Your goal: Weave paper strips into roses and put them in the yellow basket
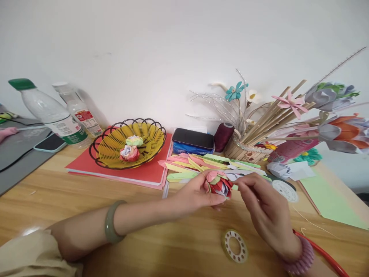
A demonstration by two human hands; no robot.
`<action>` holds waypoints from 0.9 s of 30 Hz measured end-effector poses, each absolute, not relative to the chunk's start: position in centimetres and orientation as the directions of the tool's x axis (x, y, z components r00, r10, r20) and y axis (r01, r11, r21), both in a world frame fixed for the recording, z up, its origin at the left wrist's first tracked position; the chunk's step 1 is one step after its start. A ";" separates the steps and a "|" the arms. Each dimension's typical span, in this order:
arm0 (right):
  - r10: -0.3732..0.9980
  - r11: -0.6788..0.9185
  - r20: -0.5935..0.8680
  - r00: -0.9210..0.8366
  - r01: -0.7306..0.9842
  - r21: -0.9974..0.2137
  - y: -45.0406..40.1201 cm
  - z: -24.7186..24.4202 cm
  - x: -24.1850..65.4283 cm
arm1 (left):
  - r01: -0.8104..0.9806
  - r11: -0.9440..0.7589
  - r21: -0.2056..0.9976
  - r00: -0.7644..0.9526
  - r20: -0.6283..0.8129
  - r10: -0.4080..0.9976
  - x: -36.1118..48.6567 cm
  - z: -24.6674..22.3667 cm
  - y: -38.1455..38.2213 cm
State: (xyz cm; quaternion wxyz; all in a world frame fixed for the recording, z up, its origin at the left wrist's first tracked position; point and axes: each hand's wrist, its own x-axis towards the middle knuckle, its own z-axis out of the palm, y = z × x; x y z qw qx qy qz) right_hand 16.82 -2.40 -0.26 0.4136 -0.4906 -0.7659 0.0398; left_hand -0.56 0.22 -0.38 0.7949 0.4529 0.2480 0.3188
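Observation:
A folded paper flower [221, 185] in red, pink, white and green is held in my left hand [198, 194], the thumb along its near side. My right hand [263, 204] is closed in a pinch at the flower's right edge, the fingertips on a petal. Folded paper strips [184, 164] in pink, yellow, green and white lie just behind the hands. Nearer to me, a roll of clear tape [235, 246] lies flat on the wooden table [161, 250].
A yellow woven basket [150, 144] with two paper balls stands on red paper [86, 165]. Bottles [57, 115] lean at left near a phone [50, 142]. A flower-filled holder [245, 150], thread spool [224, 136], green paper [334, 200] and red-handled tool [323, 254] are around the right.

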 end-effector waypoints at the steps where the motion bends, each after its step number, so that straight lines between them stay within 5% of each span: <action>1: 0.818 0.473 0.565 -0.113 0.690 -0.547 -2.4 -0.2 16.8 | -0.293 0.378 0.878 0.681 -0.086 0.727 -0.7 -0.3 0.4; 4: 0.864 0.407 0.504 -0.013 0.608 -0.682 -2.7 -0.1 16.9 | -0.308 0.416 0.856 0.697 -0.095 0.711 -1.2 0.0 0.9; 9: 0.863 0.471 0.493 -0.108 0.525 -0.709 -3.0 -0.1 16.6 | -0.306 0.481 0.822 0.730 -0.122 0.673 -1.5 -0.1 1.3; 27: 0.620 0.740 0.632 -0.465 0.614 -0.273 -3.1 -0.5 16.7 | -0.352 0.549 0.758 0.715 -0.160 0.680 -1.2 -0.9 1.2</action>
